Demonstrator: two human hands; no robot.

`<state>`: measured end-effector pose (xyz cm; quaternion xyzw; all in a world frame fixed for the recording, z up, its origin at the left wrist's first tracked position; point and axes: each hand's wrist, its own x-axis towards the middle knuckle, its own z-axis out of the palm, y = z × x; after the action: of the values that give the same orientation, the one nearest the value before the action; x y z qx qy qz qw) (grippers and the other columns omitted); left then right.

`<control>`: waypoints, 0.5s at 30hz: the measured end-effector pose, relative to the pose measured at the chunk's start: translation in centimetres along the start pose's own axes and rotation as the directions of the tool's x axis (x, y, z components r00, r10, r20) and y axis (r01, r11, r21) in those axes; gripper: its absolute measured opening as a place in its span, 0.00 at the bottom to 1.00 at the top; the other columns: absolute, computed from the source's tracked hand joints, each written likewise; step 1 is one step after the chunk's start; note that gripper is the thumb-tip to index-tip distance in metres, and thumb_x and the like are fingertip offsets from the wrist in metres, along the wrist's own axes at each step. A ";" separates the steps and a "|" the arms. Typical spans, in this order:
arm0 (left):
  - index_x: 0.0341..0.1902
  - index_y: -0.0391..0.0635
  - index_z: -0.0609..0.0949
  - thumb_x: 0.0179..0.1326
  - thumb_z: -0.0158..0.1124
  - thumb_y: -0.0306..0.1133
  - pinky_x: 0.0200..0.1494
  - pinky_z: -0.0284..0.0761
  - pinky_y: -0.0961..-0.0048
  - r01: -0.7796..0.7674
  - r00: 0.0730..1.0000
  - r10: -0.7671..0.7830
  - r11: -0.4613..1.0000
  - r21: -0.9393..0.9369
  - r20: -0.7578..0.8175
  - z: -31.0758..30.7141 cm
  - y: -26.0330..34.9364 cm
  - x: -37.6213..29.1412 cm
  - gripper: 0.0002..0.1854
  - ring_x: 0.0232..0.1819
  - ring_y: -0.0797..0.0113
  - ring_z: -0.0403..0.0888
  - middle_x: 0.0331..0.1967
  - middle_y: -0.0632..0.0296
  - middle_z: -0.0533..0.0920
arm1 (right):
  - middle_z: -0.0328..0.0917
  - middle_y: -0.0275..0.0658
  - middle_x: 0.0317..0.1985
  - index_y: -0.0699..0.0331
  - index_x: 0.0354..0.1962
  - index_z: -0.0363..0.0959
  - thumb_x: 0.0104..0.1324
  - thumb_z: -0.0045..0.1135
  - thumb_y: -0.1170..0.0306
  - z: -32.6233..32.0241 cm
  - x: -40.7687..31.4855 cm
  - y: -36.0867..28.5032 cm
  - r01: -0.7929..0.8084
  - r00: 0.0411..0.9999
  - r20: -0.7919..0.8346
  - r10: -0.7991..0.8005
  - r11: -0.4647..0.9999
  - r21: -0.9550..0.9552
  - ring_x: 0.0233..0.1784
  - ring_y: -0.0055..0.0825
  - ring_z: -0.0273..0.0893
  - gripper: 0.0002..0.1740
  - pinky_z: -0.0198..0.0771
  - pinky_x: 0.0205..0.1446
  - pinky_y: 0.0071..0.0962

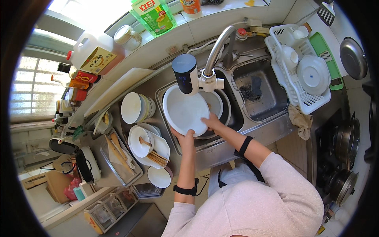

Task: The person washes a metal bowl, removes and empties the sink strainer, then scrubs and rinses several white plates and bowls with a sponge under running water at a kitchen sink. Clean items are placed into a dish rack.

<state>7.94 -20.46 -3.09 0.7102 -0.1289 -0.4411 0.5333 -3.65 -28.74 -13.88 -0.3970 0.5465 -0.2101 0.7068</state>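
Observation:
A white oval dish (pixel 186 108) is held over the left basin of the steel sink (pixel 239 129), tilted below the faucet. My left hand (pixel 184 137) grips its near rim, thumb on the inner face. At the right rim, my right hand (pixel 212 121) holds on. A faucet (pixel 216 47) with a white and black heater unit (pixel 185 74) arches over the dish and hides part of its far edge. Behind the dish, another pale round vessel (pixel 214 102) sits inside a larger dark-rimmed pan in the basin. Whether water is running cannot be told.
Stacked bowls (pixel 131 108), plates with chopsticks (pixel 157 158) and a single bowl (pixel 160 177) stand left of the sink. A steel tray (pixel 137 174) holds wooden utensils. Right are a wire-racked basin (pixel 266 109), a white dish rack (pixel 315 105) and a cloth (pixel 300 121).

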 end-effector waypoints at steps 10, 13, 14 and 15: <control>0.72 0.54 0.50 0.45 0.51 0.21 0.41 0.82 0.58 0.106 0.988 -0.104 0.994 -0.006 0.117 0.3 1.4 -1.1 0.46 0.57 0.51 0.71 0.60 0.51 0.64 | 0.80 0.53 0.39 0.69 0.41 0.72 0.60 0.60 0.58 -0.4 1.3 0.6 0.155 0.892 -0.380 -0.246 0.955 -0.254 0.43 0.46 0.80 0.22 0.72 0.43 0.43; 0.72 0.54 0.50 0.45 0.51 0.21 0.41 0.82 0.58 0.068 0.993 -0.068 0.998 0.007 0.100 0.0 0.7 -0.4 0.45 0.57 0.52 0.71 0.60 0.50 0.64 | 0.80 0.53 0.40 0.68 0.41 0.72 0.60 0.61 0.57 -0.1 0.0 3.5 -0.050 0.963 -0.266 0.034 0.997 -0.055 0.43 0.46 0.80 0.22 0.73 0.44 0.41; 0.72 0.54 0.50 0.46 0.51 0.21 0.41 0.82 0.58 0.079 0.992 -0.080 0.997 0.014 0.101 -0.3 0.6 -0.5 0.45 0.57 0.52 0.71 0.60 0.50 0.64 | 0.80 0.53 0.40 0.68 0.42 0.72 0.60 0.61 0.56 -0.3 0.2 4.0 -0.213 0.965 -0.165 0.204 0.976 -0.040 0.43 0.47 0.80 0.23 0.73 0.44 0.40; 0.72 0.54 0.50 0.46 0.51 0.22 0.41 0.82 0.58 0.099 0.987 -0.102 0.995 0.029 0.123 -0.7 0.7 -0.7 0.45 0.58 0.52 0.71 0.61 0.50 0.64 | 0.80 0.49 0.39 0.68 0.44 0.72 0.62 0.60 0.60 -0.8 0.7 4.3 -0.081 0.984 -0.169 0.062 0.991 -0.104 0.41 0.41 0.79 0.21 0.73 0.44 0.37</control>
<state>8.29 -19.83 -2.10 0.6929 -0.1311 -0.5093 0.4932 -4.77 -26.94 -17.77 -0.3967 0.6280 -0.1865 0.6431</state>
